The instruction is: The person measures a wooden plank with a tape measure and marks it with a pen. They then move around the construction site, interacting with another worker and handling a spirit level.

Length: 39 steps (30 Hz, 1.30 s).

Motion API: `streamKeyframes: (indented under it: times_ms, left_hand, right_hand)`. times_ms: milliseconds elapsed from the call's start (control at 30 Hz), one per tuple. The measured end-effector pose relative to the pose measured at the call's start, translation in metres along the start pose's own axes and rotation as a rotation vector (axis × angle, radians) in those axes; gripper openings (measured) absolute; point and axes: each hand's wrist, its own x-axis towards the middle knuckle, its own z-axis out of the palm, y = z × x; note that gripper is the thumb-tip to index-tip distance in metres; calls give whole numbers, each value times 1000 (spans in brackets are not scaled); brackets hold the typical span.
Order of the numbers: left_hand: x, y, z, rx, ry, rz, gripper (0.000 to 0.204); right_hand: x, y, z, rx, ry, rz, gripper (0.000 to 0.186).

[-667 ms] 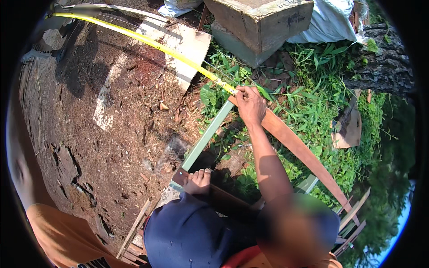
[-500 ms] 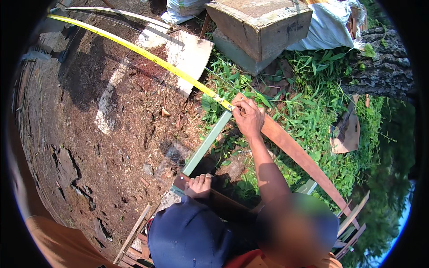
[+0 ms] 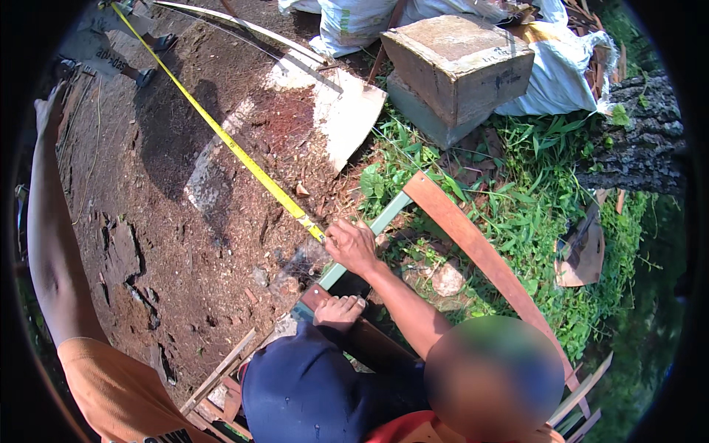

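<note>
My left arm, in an orange sleeve, stretches up along the left rim. At its end my left hand [image 3: 49,111] is held out in the air with fingers extended, holding nothing I can see. My right hand is not in view. A crouching co-worker's hand [image 3: 353,247] holds the near end of a yellow tape measure [image 3: 235,150] against a green bar [image 3: 384,216]. The co-worker's other hand [image 3: 340,313] rests beside the bar's near end, by a brown wooden piece [image 3: 315,296]. A long reddish board [image 3: 473,240] runs from the bar's far end.
Another person's legs [image 3: 118,55] stand at the far left, near the tape's far stretch. A worn box [image 3: 458,77] and white sacks [image 3: 550,92] sit at the back, beside a tree trunk [image 3: 639,133]. Wooden slats [image 3: 221,373] lie near the bottom.
The co-worker's hand and the tape's near end moved from the bar's far corner toward its near end. My left forearm and hand have come into view as the picture shifted.
</note>
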Motion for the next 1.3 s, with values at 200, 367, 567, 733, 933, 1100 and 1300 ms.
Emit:
streamKeyframes:
  times_ms: [200,367,567,733,933,1100,1300]
  left_hand:
    - [12,33,-59,-69,-29,20,117]
    - [43,32,-94,-334,148,-91,116]
    - [66,65,-108,-405,218,-91,112]
    - [53,74,-87,-404,39,32,112]
    - [21,66,-48,-303,-443,239,58]
    - [-109,82,-1,-460,-902,388,57]
    - [-317,110,80,-936,-1047,39,72]
  right_hand:
    - [16,-8,10,95,65,104,13]
    - [22,-6,-12,162,118,155,10]
    - [31,-15,-34,83,205,113,9]
    - [21,-29,-25,-18,-5,161,19]
    - [6,-42,-10,74,-417,206,24]
    - [-4,-33,-12,226,-346,241,22]
    - [13,-4,-20,640,-104,416,16]
